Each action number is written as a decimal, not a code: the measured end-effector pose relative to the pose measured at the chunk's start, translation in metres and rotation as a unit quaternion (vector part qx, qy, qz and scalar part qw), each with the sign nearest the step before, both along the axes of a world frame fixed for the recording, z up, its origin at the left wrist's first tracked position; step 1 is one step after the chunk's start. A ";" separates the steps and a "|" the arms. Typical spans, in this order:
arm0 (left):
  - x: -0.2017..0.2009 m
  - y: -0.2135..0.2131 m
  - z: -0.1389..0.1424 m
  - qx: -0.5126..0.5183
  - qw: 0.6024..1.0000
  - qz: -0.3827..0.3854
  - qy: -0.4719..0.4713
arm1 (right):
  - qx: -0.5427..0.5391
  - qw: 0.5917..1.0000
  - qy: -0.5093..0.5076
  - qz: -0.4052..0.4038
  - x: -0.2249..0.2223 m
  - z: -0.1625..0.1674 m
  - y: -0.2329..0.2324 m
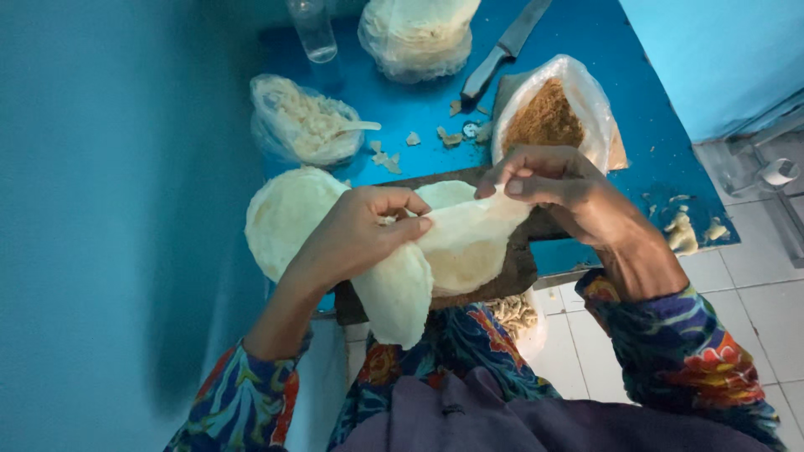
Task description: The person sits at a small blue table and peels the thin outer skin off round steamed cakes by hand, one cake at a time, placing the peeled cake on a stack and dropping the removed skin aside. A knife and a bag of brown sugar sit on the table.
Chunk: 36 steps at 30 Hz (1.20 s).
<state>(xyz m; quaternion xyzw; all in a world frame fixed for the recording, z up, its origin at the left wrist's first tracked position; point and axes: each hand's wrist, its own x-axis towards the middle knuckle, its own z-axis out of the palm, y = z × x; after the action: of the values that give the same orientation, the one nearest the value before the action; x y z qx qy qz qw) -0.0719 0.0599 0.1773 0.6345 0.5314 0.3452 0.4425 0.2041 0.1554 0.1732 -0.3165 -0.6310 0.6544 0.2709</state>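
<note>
This looks like a small home kitchen or a modest food-preparation corner. A blue desk stands against a blue wall, over a floor of pale square tiles. On the desk lie the makings of a snack: a dark wooden board carrying thin, pale round wrappers, a clear bag of brown crumbly filling, another bag of pale shredded food with a spoon in it, and a further bag of stacked wrappers. A kitchen knife and a clear glass rest nearby, with scraps of food scattered about the surface.
</note>
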 end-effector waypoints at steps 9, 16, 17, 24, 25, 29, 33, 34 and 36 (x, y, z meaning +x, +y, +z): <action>-0.009 0.025 0.020 0.199 0.967 0.079 0.138 | 0.348 0.928 -0.096 -0.092 -0.017 0.048 0.003; 0.016 -0.020 -0.021 0.207 0.891 0.052 0.400 | 0.438 0.882 -0.176 -0.013 -0.016 0.004 -0.054; 0.019 -0.027 -0.028 0.214 0.883 0.042 0.416 | 0.439 0.878 -0.193 -0.008 -0.016 -0.005 -0.060; 0.028 -0.047 -0.044 0.248 0.833 0.012 0.494 | 0.521 0.830 -0.195 -0.032 -0.005 -0.043 -0.078; 0.029 -0.048 -0.044 0.258 0.830 0.004 0.494 | 0.532 0.824 -0.190 -0.036 -0.003 -0.045 -0.079; 0.035 -0.050 -0.046 0.251 0.816 -0.010 0.521 | 0.553 0.806 -0.206 -0.041 -0.001 -0.049 -0.085; 0.036 -0.048 -0.046 0.232 0.808 -0.030 0.541 | 0.550 0.802 -0.229 -0.041 -0.002 -0.050 -0.093; 0.036 -0.047 -0.045 0.226 0.808 -0.032 0.543 | 0.549 0.802 -0.234 -0.042 -0.003 -0.050 -0.094; 0.034 -0.048 -0.044 0.212 0.809 -0.027 0.547 | 0.524 0.824 -0.214 -0.025 -0.002 -0.048 -0.097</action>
<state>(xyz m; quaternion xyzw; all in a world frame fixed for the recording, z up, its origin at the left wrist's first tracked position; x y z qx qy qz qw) -0.0375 0.0120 0.1337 0.8108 0.5815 0.0327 -0.0579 0.2021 0.0586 0.1248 -0.2744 -0.9132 0.1336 0.2701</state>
